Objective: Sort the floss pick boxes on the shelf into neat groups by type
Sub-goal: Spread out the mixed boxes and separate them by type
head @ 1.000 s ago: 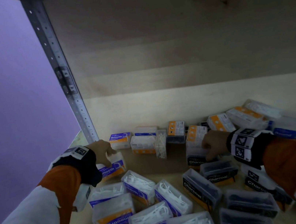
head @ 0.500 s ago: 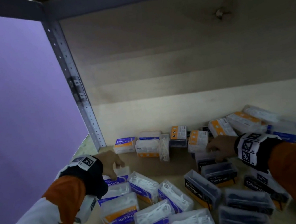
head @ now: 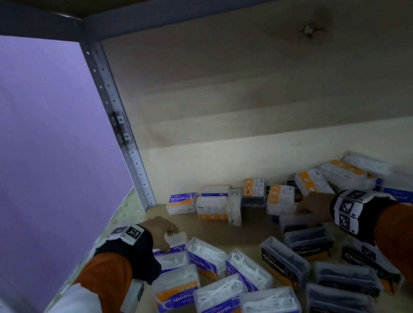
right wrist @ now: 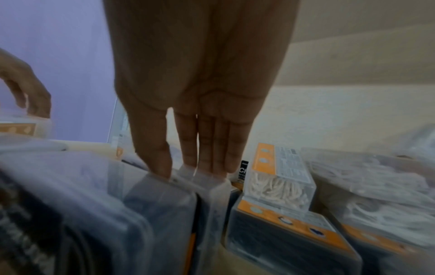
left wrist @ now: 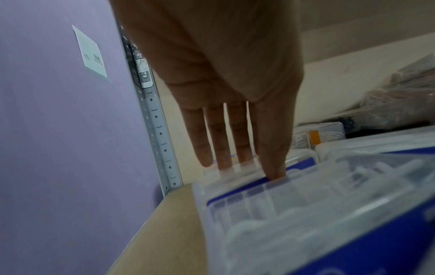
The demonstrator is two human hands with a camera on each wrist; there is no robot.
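Boxes pulled nearer; left hand (head: 161, 228), fingers (left wrist: 219, 134) straight down, pinching Smooth box (head: 176, 239); right hand (head: 314, 207) pinching Charcoal box (head: 292, 224)

Smooth boxes (head: 207, 258) are grouped at the front left of the shelf (head: 251, 232), Charcoal boxes (head: 309, 244) at front right. Mixed boxes (head: 280, 197) are lined behind, along the back wall (head: 244, 97).

Smooth boxes (head: 218, 312) front-left | Charcoal boxes (head: 282, 260) front-right | rear boxes (head: 281, 197) jumbled
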